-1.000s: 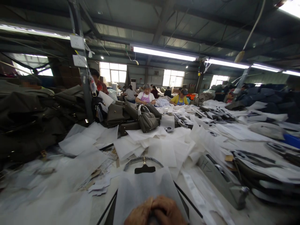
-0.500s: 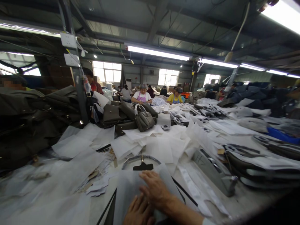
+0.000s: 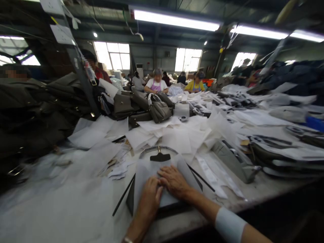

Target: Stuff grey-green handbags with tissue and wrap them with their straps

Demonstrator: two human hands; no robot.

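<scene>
A dark handbag [image 3: 130,199] lies flat on the table in front of me, mostly covered by a translucent white paper sheet [image 3: 148,167]. My right hand [image 3: 174,182] presses flat on this sheet, fingers stretched forward. Close beside it, my left hand [image 3: 150,195] rests on the sheet with its fingers slightly bent and its thumb apart. Beyond the sheet's far edge show a wrapped handle [image 3: 144,153] and a dark tab [image 3: 160,157] with a metal clasp. Thin dark straps [image 3: 123,195] stick out on both sides. The bag's middle is hidden.
Loose white paper [image 3: 177,138] covers much of the table. To the right are a grey angular block [image 3: 229,162] and stacked bag pieces [image 3: 270,157]. Finished dark bags [image 3: 159,109] pile up behind and leftward, near a metal post [image 3: 82,77]. Several people sit farther back.
My view has tipped downward, so the bag and table sit higher in the picture. My left hand has slid forward over the sheet, its fingers now more bent. My right hand stays on the sheet.
</scene>
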